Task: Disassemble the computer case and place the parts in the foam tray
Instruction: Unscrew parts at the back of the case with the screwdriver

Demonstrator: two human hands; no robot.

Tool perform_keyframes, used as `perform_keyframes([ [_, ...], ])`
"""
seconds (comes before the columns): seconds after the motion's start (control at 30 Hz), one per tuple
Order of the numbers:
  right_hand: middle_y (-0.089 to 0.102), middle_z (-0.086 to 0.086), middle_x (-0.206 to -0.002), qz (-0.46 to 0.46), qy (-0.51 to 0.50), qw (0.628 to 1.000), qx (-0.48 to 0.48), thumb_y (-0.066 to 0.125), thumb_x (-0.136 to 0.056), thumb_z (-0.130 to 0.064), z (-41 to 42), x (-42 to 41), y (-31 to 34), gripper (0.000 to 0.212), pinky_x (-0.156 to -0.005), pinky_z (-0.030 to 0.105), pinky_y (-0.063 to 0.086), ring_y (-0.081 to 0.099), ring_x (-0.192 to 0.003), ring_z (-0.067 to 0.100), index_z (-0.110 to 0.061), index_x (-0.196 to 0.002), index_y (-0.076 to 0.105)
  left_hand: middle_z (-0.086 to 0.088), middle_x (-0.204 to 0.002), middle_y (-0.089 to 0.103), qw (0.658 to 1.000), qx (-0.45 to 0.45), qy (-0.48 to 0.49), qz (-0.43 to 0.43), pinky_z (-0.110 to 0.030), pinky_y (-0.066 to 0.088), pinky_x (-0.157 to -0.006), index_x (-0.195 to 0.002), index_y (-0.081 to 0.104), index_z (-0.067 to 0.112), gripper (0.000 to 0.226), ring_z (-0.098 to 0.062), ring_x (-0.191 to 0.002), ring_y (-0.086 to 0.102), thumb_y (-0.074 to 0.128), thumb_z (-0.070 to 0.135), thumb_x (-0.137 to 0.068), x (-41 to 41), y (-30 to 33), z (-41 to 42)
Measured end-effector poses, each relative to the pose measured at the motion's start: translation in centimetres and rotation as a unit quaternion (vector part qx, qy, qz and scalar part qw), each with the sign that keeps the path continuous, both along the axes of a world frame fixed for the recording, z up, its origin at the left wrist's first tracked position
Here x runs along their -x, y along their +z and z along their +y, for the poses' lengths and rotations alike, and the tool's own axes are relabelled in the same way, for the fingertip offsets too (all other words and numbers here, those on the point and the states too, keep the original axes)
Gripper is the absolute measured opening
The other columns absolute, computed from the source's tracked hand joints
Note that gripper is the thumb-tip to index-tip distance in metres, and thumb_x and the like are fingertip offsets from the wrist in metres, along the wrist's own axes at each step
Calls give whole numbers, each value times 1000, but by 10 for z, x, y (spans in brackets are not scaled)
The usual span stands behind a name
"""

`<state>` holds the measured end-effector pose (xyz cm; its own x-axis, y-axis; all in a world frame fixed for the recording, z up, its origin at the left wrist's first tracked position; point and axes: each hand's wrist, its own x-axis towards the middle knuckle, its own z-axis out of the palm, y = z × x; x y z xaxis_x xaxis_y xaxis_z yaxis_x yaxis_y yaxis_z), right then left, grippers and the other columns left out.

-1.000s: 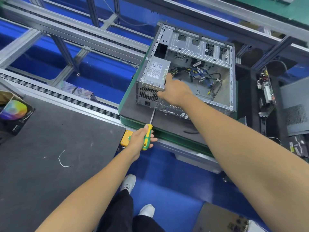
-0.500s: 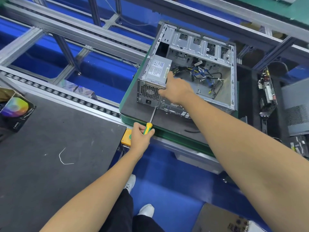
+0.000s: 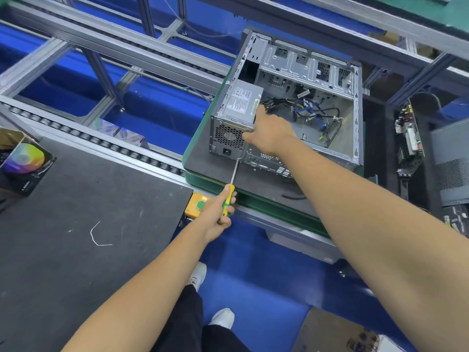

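Head view puts my left hand [image 3: 218, 213] at centre frame, fingers wrapped round the yellow-and-green handle of a screwdriver [image 3: 229, 191] whose steel shaft runs up and slightly right to meet the rear face of the computer case [image 3: 330, 138] just under the power supply [image 3: 238, 110]. My right hand [image 3: 270, 130] reaches up from the lower right and rests on the power supply's near right corner, thumb against its grilled rear face and fingers over its top edge toward the case interior; I cannot tell how firmly it grips. The case lies just above both hands in the upper middle of the frame, on a dark mat over a green-edged pallet [image 3: 253, 201]. Compared with half a second ago, my left hand has rolled on the handle so more yellow and green shows, while the right hand has stayed on the power supply. The case is bare grey metal with its side off, and loose black, blue and yellow cables [image 3: 309, 110] lie tangled inside. Just left of my left hand sits a yellow button box [image 3: 196, 204]. Further left is a dark work mat [image 3: 76, 237], and at the far right edge circuit boards [image 3: 408, 138] stand in a black foam tray [image 3: 380, 138].
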<state>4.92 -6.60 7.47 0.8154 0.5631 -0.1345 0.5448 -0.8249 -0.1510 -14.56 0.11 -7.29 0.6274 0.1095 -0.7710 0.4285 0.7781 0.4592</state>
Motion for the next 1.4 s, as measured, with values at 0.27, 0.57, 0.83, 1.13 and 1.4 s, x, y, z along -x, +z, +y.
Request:
perform_keyframes([
  [0.27, 54, 3, -76, 10, 1, 1000, -4, 58, -92, -45, 0, 2, 2, 55, -61, 37, 35, 57, -80, 33, -7, -126, 38, -8, -92, 59, 990, -136, -12, -26, -19, 40, -46, -105, 48, 20, 40, -12, -70, 50, 84, 21, -86, 1, -6, -16],
  [0.57, 54, 3, -77, 11, -5, 1000, -3, 59, -92, -46, 0, 1, 2, 55, -62, 37, 37, 57, -81, 33, -8, -126, 38, 0, -90, 60, 905, -423, 22, 34, -54, 59, -79, -115, 59, 41, 33, -24, -85, 68, 76, 50, -87, 8, -3, -19],
  [0.83, 54, 3, -75, 1, -3, 1000, 1, 57, -92, -45, 1, 2, 1, 57, -61, 37, 37, 58, -79, 33, -6, -127, 38, 2, -89, 80, 981, -194, 3, 31, -20, 44, -47, -114, 65, 24, 33, -5, -70, 73, 56, 53, -101, 2, 3, -15],
  [1.13, 58, 4, -78, 1, -6, 1000, -2, 57, -92, -48, 1, 1, 0, 62, -60, 37, 37, 59, -79, 32, -5, -132, 36, -6, -103, 65, 986, -160, -12, -46, -19, 39, -46, -114, 53, 21, 45, -7, -67, 57, 85, 30, -84, 8, -12, -6],
  [1.4, 56, 2, -77, -4, -8, 1000, 1, 57, -91, -48, 1, 1, -1, 59, -62, 37, 36, 58, -80, 32, -7, -129, 37, 0, -88, 76, 978, -204, -22, -29, -25, 54, -54, -108, 64, 18, 32, -12, -85, 77, 53, 47, -104, 7, -5, -14],
])
